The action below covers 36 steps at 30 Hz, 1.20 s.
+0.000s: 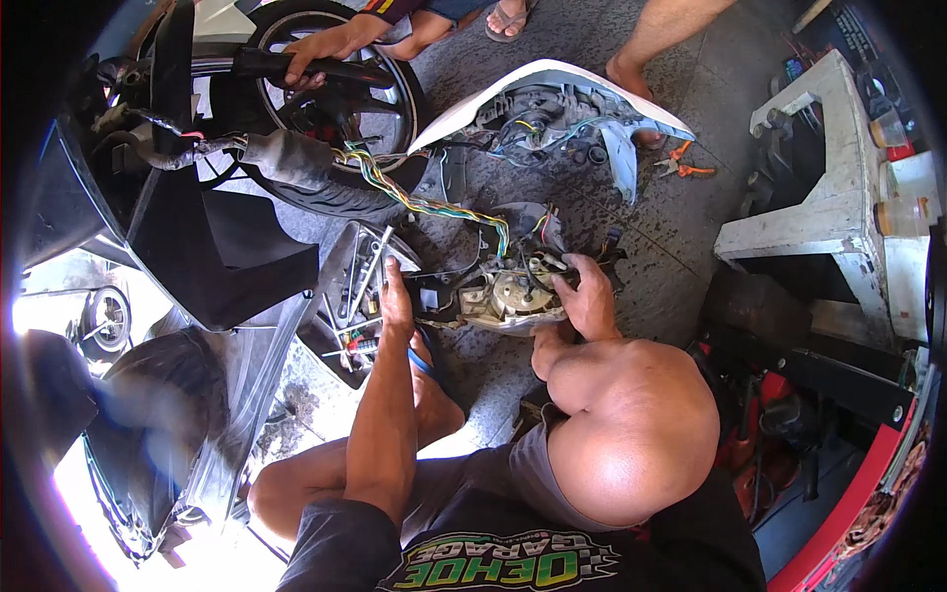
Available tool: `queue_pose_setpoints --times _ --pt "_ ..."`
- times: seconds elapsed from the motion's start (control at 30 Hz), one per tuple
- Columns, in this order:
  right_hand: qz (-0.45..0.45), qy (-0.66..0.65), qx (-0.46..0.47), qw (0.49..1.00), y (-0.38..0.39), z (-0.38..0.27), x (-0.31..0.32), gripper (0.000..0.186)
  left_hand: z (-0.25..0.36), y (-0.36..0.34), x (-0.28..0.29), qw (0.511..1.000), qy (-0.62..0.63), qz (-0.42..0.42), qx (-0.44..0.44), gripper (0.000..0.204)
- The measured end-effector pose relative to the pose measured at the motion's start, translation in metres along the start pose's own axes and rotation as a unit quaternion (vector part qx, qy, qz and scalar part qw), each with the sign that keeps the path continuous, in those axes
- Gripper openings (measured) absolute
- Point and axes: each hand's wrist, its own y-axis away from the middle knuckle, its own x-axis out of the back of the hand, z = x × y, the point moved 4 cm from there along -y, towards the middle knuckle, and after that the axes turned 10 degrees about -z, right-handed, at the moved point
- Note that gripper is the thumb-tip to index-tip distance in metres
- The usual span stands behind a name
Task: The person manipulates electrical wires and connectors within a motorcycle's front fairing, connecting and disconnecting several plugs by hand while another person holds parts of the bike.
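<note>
Hands apart: we've got our right hand (589,299) clamped on the edge of the wired plastic unit (505,293), in front of us, multicoloured wires (426,203) attached; left hand (397,304) beside the tool tray (340,261), grip we can't tell.

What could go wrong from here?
The colorful wires run toward the beige motorbike part at the right hand, so moving that part too far might strain them. The orange-handled pliers lie on the floor near another person's bare foot, and could get stepped on.
</note>
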Motion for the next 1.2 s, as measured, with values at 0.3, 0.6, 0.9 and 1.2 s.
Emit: queue_pose_setpoints --times 0.3,0.6,0.9,1.2 --pt "0.003 -0.019 -0.01 1.0 0.0 -0.001 -0.008 0.039 -0.017 -0.016 0.013 1.0 0.01 0.003 0.013 0.11" --pt "-0.015 -0.039 -0.018 0.999 -0.009 0.005 -0.011 0.039 -0.037 -0.037 0.008 0.988 0.135 -0.072 -0.02 0.102" --pt "0.011 -0.031 0.014 0.999 -0.003 0.005 -0.004 0.039 -0.025 -0.031 0.004 0.989 0.083 -0.1 0.07 0.11" --pt "0.007 -0.026 -0.001 1.0 -0.002 0.008 -0.005 0.039 -0.014 -0.016 -0.008 0.986 0.12 -0.104 0.046 0.105"
